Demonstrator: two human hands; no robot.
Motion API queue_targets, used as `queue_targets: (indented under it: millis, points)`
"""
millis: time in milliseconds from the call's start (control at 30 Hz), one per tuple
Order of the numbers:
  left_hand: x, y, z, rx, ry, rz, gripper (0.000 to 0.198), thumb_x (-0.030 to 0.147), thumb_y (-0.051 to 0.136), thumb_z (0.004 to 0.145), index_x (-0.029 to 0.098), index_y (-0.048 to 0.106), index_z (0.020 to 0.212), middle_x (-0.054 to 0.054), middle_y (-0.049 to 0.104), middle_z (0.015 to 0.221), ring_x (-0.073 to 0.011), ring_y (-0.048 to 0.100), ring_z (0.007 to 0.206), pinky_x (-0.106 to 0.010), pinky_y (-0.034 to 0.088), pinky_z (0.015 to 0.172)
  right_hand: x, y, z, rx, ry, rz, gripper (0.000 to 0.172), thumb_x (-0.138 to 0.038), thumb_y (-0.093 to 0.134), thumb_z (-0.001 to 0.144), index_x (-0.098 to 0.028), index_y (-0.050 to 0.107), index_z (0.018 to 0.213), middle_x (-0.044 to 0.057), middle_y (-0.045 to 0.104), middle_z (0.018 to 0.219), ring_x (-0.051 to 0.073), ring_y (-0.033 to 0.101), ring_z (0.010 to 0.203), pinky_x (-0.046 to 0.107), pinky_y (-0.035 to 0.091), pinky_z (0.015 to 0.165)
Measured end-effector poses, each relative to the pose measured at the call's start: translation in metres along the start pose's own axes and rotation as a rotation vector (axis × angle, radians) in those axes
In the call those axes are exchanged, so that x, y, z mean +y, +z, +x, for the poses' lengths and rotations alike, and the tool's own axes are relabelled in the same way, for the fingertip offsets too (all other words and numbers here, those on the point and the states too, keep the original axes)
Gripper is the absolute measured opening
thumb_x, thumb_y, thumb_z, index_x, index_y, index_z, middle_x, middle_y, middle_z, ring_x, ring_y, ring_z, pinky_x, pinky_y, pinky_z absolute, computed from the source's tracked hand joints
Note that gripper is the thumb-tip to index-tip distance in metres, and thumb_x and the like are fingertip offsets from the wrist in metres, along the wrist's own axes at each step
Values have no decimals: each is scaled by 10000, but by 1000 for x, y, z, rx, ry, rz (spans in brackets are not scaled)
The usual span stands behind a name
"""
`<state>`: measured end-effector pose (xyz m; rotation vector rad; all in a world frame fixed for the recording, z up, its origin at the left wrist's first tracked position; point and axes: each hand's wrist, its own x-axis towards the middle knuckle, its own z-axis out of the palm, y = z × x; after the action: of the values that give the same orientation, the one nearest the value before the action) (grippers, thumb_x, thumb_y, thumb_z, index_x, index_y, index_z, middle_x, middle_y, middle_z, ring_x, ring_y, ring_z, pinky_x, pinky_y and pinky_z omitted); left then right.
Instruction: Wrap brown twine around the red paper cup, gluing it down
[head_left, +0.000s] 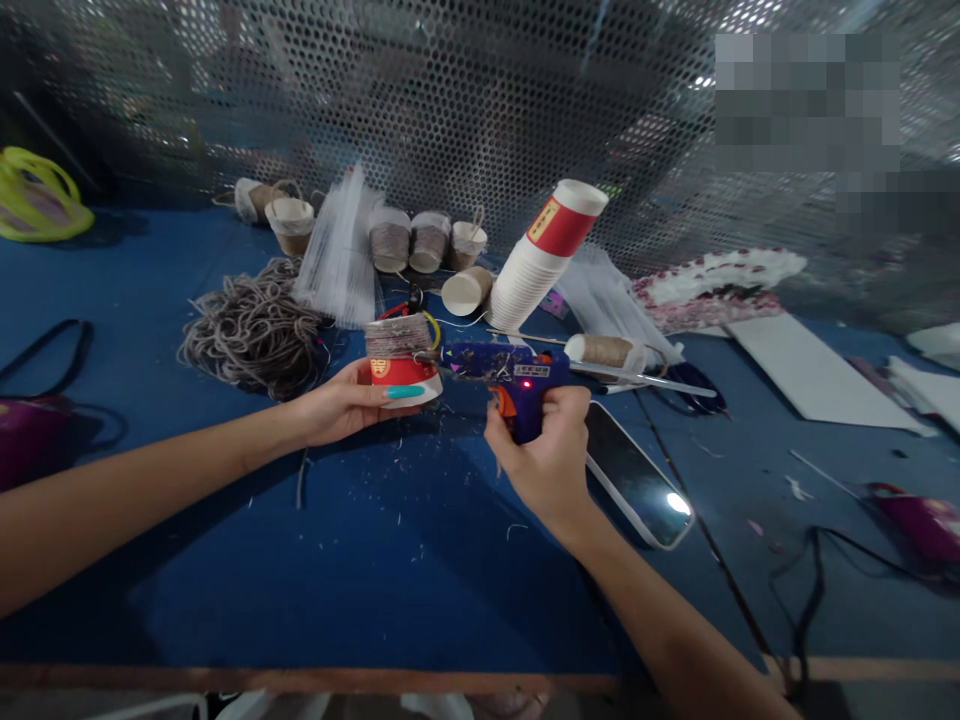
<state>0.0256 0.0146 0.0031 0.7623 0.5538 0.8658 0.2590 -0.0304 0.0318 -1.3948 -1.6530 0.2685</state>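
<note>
My left hand holds a red and white paper cup, its thumb pressed along the side. Grey yarn is wound round the upper part of the cup. In my right hand is a blue hot glue gun, gripped by its handle, with a finger at the orange trigger. The gun's nozzle touches or nearly touches the yarn; I cannot tell which. A red light glows on its body, and a clear glue stick sticks out of the back. A heap of grey yarn lies left of the cup.
A leaning stack of paper cups stands behind the gun. Several yarn-wrapped cups line the back beside clear plastic strips. A phone lies by my right wrist. White board pieces are at right, below a perforated metal panel.
</note>
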Motion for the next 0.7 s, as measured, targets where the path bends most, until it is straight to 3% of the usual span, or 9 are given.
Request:
queue_targets:
  millis: [700]
  points:
    - [1,-3,0,-38,-1,1,548,199,879,635,166,679,1144,-116,739,1172,-326,662,1164,-494,500,1056,1,-1,-1,-7,11,3,398,-324,620,758,-285,241,872,-91,493,640,137,542,495,290,411,458]
